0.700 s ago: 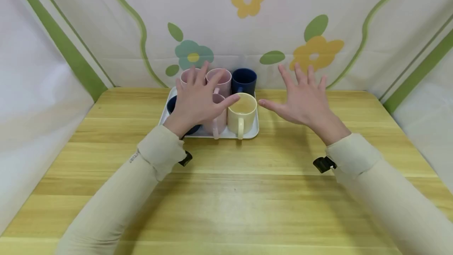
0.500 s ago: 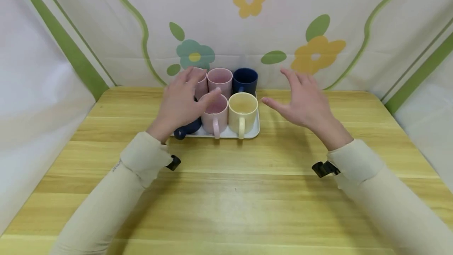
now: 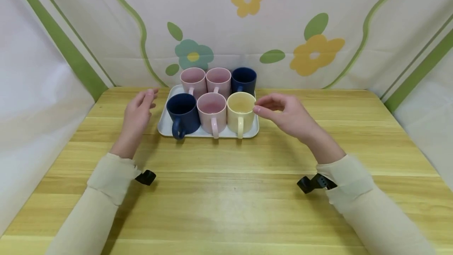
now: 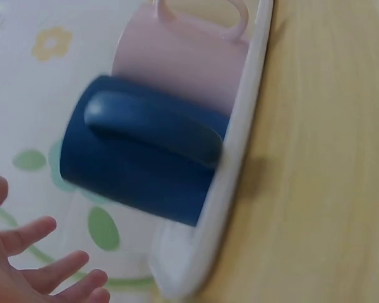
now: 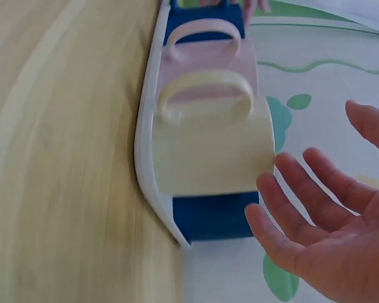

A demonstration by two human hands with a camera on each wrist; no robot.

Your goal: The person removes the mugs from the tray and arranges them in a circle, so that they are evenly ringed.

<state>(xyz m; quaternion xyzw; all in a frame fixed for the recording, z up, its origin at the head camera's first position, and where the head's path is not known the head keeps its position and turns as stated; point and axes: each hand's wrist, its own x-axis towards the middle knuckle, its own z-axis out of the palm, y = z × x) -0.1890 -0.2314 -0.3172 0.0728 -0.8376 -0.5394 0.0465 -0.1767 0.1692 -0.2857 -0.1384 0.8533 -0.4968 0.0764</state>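
Note:
A white tray (image 3: 163, 126) holds two rows of upright mugs. In front stand a navy mug (image 3: 187, 118), a pink mug (image 3: 206, 122) and a yellow mug (image 3: 232, 120), handles toward me. Two pink mugs and a navy mug (image 3: 249, 85) make up the back row. My left hand (image 3: 137, 114) hovers left of the tray, apart from the front navy mug; the left wrist view shows its fingers spread and holding nothing. My right hand (image 3: 287, 115) is beside the yellow mug's right side, fingers loosely bent. In the right wrist view its palm is bare; whether a fingertip touches the mug, I cannot tell.
The tray stands near the back edge of a wooden table (image 3: 233, 200). Behind it hangs a white curtain (image 3: 219, 19) with printed flowers, and more white cloth encloses both sides. Each wrist carries a small black camera.
My left hand has swung left and down from over the mugs to outside the tray. My right hand has lowered toward the yellow mug, its spread fingers now more bent. The mugs stay put.

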